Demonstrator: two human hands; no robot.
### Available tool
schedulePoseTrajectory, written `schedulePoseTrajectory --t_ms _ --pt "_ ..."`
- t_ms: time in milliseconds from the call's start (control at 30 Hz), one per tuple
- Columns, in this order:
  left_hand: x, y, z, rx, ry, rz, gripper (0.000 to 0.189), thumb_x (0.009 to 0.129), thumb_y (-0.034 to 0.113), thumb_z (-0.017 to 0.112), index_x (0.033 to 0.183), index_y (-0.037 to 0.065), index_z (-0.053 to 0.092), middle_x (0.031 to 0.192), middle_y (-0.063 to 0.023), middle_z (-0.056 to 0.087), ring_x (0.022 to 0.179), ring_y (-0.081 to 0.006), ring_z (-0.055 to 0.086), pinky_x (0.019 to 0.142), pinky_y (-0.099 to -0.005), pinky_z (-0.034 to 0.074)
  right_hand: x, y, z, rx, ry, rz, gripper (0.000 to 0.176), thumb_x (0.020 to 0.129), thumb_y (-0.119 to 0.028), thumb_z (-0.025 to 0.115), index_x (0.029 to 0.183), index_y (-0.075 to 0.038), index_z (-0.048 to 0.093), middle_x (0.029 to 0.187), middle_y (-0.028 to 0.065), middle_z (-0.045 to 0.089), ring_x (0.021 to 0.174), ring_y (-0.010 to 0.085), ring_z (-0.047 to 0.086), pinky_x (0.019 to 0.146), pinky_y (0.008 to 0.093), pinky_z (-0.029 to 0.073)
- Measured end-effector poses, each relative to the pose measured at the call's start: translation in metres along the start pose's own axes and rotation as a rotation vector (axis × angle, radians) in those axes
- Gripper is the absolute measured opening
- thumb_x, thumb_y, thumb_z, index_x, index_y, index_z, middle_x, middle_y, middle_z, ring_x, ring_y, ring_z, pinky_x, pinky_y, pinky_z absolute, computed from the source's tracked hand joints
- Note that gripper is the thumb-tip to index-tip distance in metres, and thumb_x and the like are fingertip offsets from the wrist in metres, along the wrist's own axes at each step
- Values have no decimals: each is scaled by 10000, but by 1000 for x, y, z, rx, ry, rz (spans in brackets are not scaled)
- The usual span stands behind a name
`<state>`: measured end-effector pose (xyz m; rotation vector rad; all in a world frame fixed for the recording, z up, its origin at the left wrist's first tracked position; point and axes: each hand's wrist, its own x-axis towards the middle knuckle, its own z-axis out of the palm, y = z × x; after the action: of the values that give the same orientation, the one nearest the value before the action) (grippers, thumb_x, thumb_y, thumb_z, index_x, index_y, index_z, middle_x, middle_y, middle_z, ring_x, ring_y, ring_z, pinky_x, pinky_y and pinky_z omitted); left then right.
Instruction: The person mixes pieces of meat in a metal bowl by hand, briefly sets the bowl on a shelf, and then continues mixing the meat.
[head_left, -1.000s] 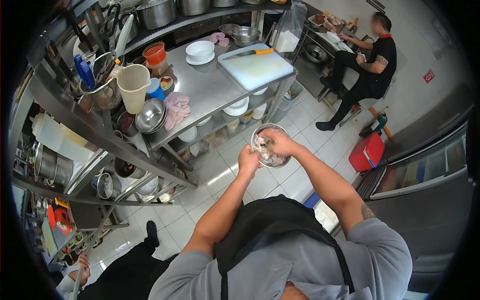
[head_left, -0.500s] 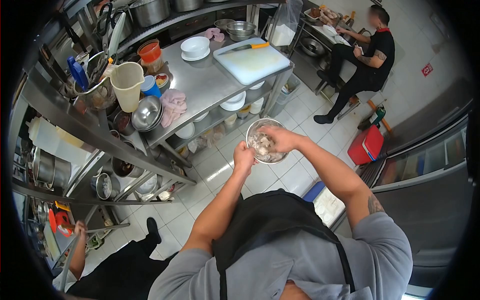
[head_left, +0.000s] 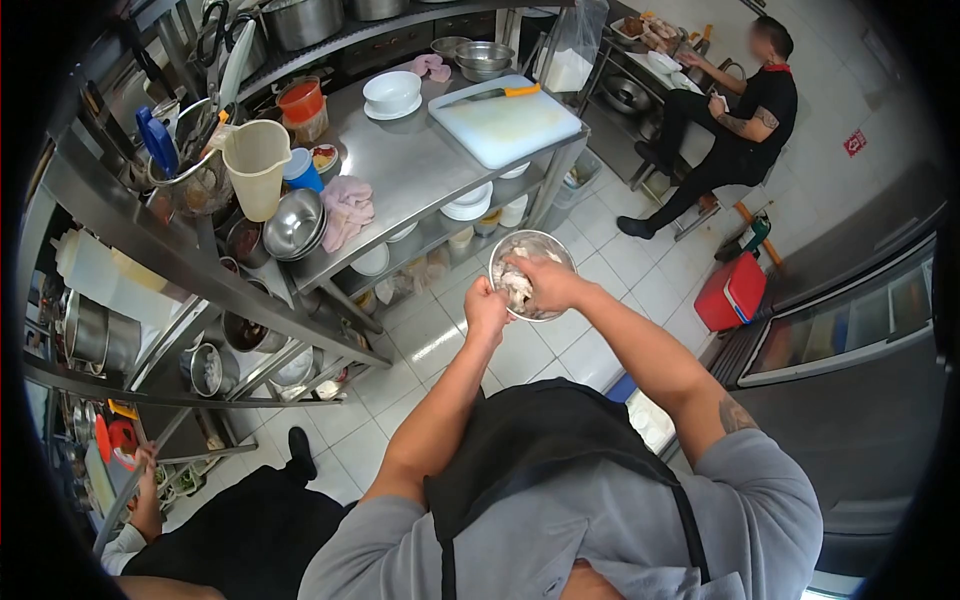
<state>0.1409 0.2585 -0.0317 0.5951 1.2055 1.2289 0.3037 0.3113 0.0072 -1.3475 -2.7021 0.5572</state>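
metal bowl (head_left: 554,243) of pale pieces (head_left: 517,287); left hand (head_left: 487,308) grips rim, right hand (head_left: 551,281) inside, its grip unclear.

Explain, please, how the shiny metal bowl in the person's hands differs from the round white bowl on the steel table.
The metal bowl is silvery, while the white bowl is plain white. The left hand holds the metal bowl above the floor; the white bowl stands on a white plate on the steel table. The right hand is among pale pieces in the metal bowl; no hand touches the white bowl. Both are round.
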Motion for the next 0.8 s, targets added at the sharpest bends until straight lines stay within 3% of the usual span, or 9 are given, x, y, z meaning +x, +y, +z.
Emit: schedulePoseTrajectory --t_ms 67,100,233,333,433,533,567,667,800 --pt "-4 3 1 10 -40 23 199 767 -79 517 719 86 418 612 -70 529 402 -130 478 329 -286 373 3 -10 0 16 0 143 795 712 -285 771 1406 -159 404 1232 244 599 1087 414 618 906 499 492" --pt "-5 3 2 15 -59 35 197 769 -81 516 721 85 420 610 -70 529 404 -130 481 330 -285 374 3 -26 -15 -45 -23 244 645 756 -213 722 1332 -137 441 1162 221 643 1043 399 642 865 500 505" --pt "2 -6 6 79 -70 25 171 775 -73 516 733 73 436 623 -72 536 416 -127 492 350 -282 414 16 -22 -22 -188 -60 312 396 799 -53 612 1170 -92 477 994 187 704 958 377 676 795 479 526" --pt "7 -5 4 81 6 -8 148 775 -58 524 755 68 450 645 -75 554 423 -137 507 362 -284 432 21 -20 -22 -105 27 368 510 783 -48 612 1270 -99 467 987 204 702 959 396 671 820 488 519" --pt "11 -3 -4 -41 3 -16 131 774 -45 531 792 64 461 667 -85 575 427 -150 526 365 -279 433 14 -10 -16 124 -38 37 705 759 -59 635 1419 -114 396 1091 250 670 1063 397 637 924 469 495" --pt "15 -1 -12 -73 -20 -32 145 773 -43 533 812 73 455 679 -96 588 430 -158 539 365 -277 428 8 -10 -48 51 -229 -133 893 724 -85 683 1519 -127 278 1303 296 551 1220 418 540 1039 448 439" --pt "16 -1 -13 -93 -34 -23 146 774 -44 532 812 73 454 678 -96 587 430 -157 539 363 -276 424 5 -11 -54 -65 -193 -112 949 701 -113 732 1526 -118 264 1440 306 408 1318 447 436 1095 439 396" --pt "14 5 -10 -142 -80 -9 147 778 -47 531 812 71 451 677 -97 587 428 -155 538 359 -273 418 3 -10 -42 37 -69 22 957 701 -123 748 1527 -123 265 1454 304 378 1325 478 412 1092 449 402" --pt "1 5 4 -103 -86 -6 156 784 -60 531 769 64 438 675 -92 561 421 -146 512 360 -291 437 9 -22 -36 -84 -54 176 845 707 -144 761 1453 -110 365 1256 296 557 1182 435 559 1009 456 462"
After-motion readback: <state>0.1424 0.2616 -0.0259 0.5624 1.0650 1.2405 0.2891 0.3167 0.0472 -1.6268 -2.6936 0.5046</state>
